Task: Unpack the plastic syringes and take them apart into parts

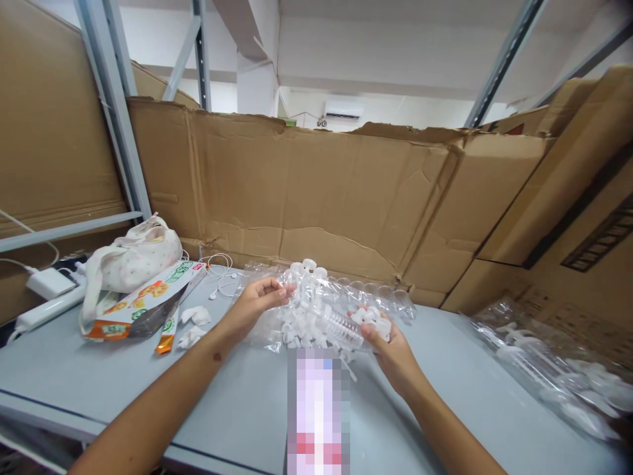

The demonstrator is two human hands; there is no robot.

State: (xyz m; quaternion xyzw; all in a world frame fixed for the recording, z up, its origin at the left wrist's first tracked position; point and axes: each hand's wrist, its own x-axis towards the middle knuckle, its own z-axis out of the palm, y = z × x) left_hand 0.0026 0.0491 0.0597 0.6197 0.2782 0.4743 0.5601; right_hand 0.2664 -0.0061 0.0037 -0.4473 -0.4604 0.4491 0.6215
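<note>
My left hand [260, 300] is at the left side of a clear plastic bag [267, 333], its thumb and fingers pinched together on the film. Small white plastic pieces [304, 323] lie heaped in the middle, partly under the film. In my right hand [390, 349] is a cluster of white plastic pieces [372, 321], with the thumb over them. A clear ribbed plastic tube [341, 328] slants from the heap to my right fingers; whether they grip it too, I cannot tell. Behind the heap lies a row of clear round plastic parts [368, 288].
On the left are a white patterned bag [143, 254], an opened snack box [148, 300], crumpled tissues [195, 323], white earphones [215, 290] and a power strip [49, 310]. Bagged clear plastic parts [554, 369] lie at right. A blurred-out object [319, 409] sits in front. Cardboard [316, 185] walls the back.
</note>
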